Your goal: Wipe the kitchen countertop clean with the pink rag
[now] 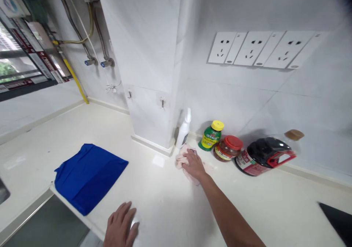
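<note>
My right hand (pixel 194 165) presses down on a pale pink cloth (pixel 181 158) lying on the white countertop, its fingers over the bunched fabric. Just behind the cloth, a white spray bottle (pixel 183 131) stands upright in the wall corner. A green jar with a yellow lid (pixel 210 137) and a brown jar with a red lid (pixel 228 149) are close by on the right. My left hand (pixel 121 223) is low in the view near the counter's front edge, fingers slightly curved and apart, holding nothing. A folded blue cloth (pixel 89 177) lies to its left.
A large dark bottle with a red handle (pixel 265 157) stands by the wall on the right, beside a container with a brown cap (pixel 294 135). Wall sockets (pixel 250 48) are above. A dark flat object (pixel 337 219) is at the right edge. Pipes and valves (pixel 107 62) are at back left.
</note>
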`<state>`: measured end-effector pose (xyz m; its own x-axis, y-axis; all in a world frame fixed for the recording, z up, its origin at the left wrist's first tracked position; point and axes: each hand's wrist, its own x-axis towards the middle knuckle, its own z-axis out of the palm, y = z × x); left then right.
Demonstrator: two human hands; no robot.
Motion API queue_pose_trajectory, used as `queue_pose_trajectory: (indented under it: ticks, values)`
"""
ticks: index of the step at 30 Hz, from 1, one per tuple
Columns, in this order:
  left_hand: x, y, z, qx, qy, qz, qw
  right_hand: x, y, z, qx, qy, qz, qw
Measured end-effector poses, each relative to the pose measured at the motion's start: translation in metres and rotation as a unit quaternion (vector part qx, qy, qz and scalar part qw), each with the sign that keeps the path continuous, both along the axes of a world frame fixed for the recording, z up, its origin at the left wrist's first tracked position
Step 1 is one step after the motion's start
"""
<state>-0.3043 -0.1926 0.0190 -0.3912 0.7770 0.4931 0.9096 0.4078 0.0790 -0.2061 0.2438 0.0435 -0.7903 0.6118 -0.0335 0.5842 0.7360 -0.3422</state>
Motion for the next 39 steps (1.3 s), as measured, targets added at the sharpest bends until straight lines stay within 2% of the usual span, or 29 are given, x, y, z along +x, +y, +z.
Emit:
queue_pose_trajectory:
  ticks: [4, 10, 14, 17, 21, 24, 27, 29, 31, 34, 37, 39]
  values:
    - [0.003, 0.0, 0.002, -0.003, -0.011, 0.001, 1.0, -0.02, -0.023, 0.003, 0.005, 0.011, 0.003, 1.0]
    - [0.006, -0.001, 0.004, 0.006, -0.023, 0.001, 1.0, -0.02, -0.1, -0.004, 0.017, 0.035, 0.04, 0.998]
    - [0.007, -0.002, 0.004, 0.017, -0.027, -0.003, 0.999, -0.01, -0.137, -0.014, 0.039, 0.078, 0.123, 0.988]
    - [0.008, -0.003, 0.005, 0.02, -0.019, -0.007, 1.0, -0.023, -0.14, -0.007, 0.02, 0.052, 0.168, 0.984]
    - [0.01, -0.004, 0.003, 0.03, -0.01, 0.005, 0.999, -0.07, -0.126, 0.014, -0.018, -0.042, 0.159, 0.986]
    - [0.012, -0.007, 0.0, 0.035, -0.026, 0.013, 0.999, -0.105, -0.124, 0.021, -0.031, -0.056, 0.181, 0.981]
    - [0.016, -0.009, -0.003, 0.037, -0.055, 0.028, 0.997, -0.128, -0.139, 0.024, -0.042, -0.056, 0.204, 0.976]
    - [0.018, -0.01, -0.003, 0.048, -0.072, 0.042, 0.995, -0.133, -0.163, 0.025, -0.047, -0.049, 0.223, 0.973]
    - [0.021, -0.009, -0.003, 0.069, -0.086, 0.047, 0.993, -0.129, -0.196, 0.025, -0.051, -0.037, 0.247, 0.967]
    - [0.025, -0.008, 0.0, 0.125, -0.112, 0.057, 0.984, -0.105, -0.258, 0.017, -0.048, 0.023, 0.296, 0.954]
    - [0.037, -0.018, 0.003, 0.184, -0.16, 0.129, 0.961, -0.065, -0.315, 0.004, -0.047, 0.095, 0.347, 0.932]
    - [0.051, -0.033, 0.001, 0.193, -0.202, 0.176, 0.944, -0.033, -0.34, -0.003, -0.054, 0.12, 0.37, 0.92]
